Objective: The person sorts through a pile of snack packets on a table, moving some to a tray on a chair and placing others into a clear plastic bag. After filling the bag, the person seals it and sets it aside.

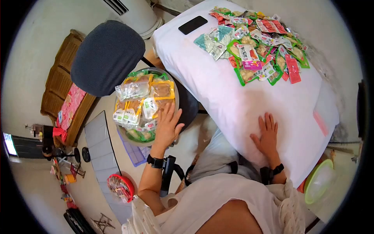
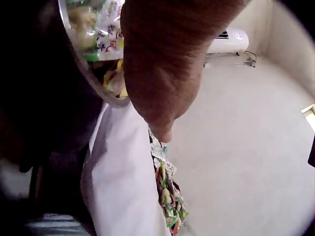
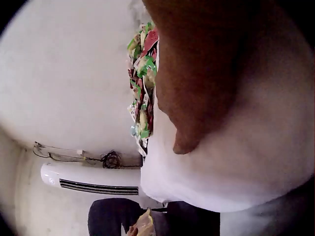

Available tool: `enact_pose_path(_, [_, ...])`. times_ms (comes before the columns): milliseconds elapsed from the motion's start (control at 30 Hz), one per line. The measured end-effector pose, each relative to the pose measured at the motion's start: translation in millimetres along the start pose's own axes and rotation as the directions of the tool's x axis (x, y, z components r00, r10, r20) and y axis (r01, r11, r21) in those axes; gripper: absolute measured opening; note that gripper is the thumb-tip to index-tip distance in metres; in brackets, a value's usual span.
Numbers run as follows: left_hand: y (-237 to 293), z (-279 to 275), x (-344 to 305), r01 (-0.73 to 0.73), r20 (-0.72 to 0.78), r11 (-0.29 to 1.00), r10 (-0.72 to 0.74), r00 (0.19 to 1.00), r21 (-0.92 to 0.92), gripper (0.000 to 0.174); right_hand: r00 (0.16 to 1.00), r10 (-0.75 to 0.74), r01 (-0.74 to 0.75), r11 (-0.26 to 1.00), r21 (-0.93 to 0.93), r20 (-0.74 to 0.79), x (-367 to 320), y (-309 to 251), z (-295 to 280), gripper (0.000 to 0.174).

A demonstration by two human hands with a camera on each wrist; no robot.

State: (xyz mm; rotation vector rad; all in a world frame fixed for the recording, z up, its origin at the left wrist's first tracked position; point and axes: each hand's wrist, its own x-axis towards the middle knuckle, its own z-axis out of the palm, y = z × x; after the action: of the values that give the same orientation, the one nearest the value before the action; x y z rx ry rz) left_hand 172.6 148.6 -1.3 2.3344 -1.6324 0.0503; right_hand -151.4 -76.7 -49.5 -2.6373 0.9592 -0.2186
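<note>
In the head view my left hand (image 1: 167,124) rests with spread fingers at the right side of a round basin (image 1: 176,99) heaped with snack packets. Its fingertips touch a clear packet with yellow edging (image 1: 151,108). More yellow-edged packets (image 1: 162,89) lie on top, with green-edged ones below. My right hand (image 1: 267,136) lies flat on the white-covered table (image 1: 226,101), fingers spread, holding nothing. Farther up the table is a pile of snack packets (image 1: 249,50) in green, red and white. The left wrist view shows the left hand (image 2: 162,64) over the basin's rim (image 2: 81,69).
A black phone (image 1: 193,25) lies at the table's far left corner. The basin sits on a dark chair whose backrest (image 1: 108,58) rises behind it. On the floor stand a red basin (image 1: 128,187) of packets and a purple crate (image 1: 134,152). A green-rimmed basin (image 1: 319,181) is at right.
</note>
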Motion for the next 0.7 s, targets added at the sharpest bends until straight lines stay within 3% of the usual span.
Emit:
enact_pose_path(267, [27.8,34.3,8.0,-0.059,0.153,0.995,0.071,0.986,-0.081,0.044,1.0,0.002,-0.002,0.999,-0.033,-0.002,1.9,4.2,1.1,0.068])
enact_pose_path(533, [15.3,30.1,-65.5,-0.036,0.207,0.993,0.059,0.976,-0.112,0.041,0.997,-0.032,0.026,0.995,-0.094,-0.064,0.0,6.0,8.9,0.063])
enact_pose_path(633, [-14.6,20.2,-114.7,0.082,0.221,0.968,-0.028,0.975,-0.238,0.04,0.993,-0.059,0.047,0.992,-0.115,-0.099,0.2,8.0,15.2,0.062])
enact_pose_path(700, [-33.1,6.2,-144.8,0.367,0.356,0.837,-0.226,0.907,-0.405,0.043,0.994,-0.011,0.0,0.995,-0.098,-0.105,-0.2,8.5,18.0,0.066])
